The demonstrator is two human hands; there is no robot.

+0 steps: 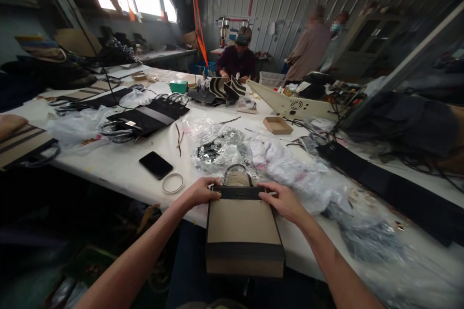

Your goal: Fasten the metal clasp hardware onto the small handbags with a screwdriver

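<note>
A beige handbag with black trim (pixel 241 222) lies at the table's front edge, its base toward me and its looped handle (pixel 237 169) pointing away. My left hand (pixel 203 191) grips the left end of the bag's dark top band, thumb on top. At the band's right end, my right hand (pixel 279 199) holds it the same way. Crumpled clear plastic (pixel 217 147) lies just beyond the handle. Left of my left hand are a roll of tape (pixel 173 183) and a black phone (pixel 155 164).
Black bags (pixel 152 116) lie at the left. A shallow cardboard box (pixel 277 125) and a long black strip (pixel 391 188) are at the right. Another person's hand (pixel 12 125) rests on a striped bag (pixel 25 147). A co-worker (pixel 237 60) sits across the table.
</note>
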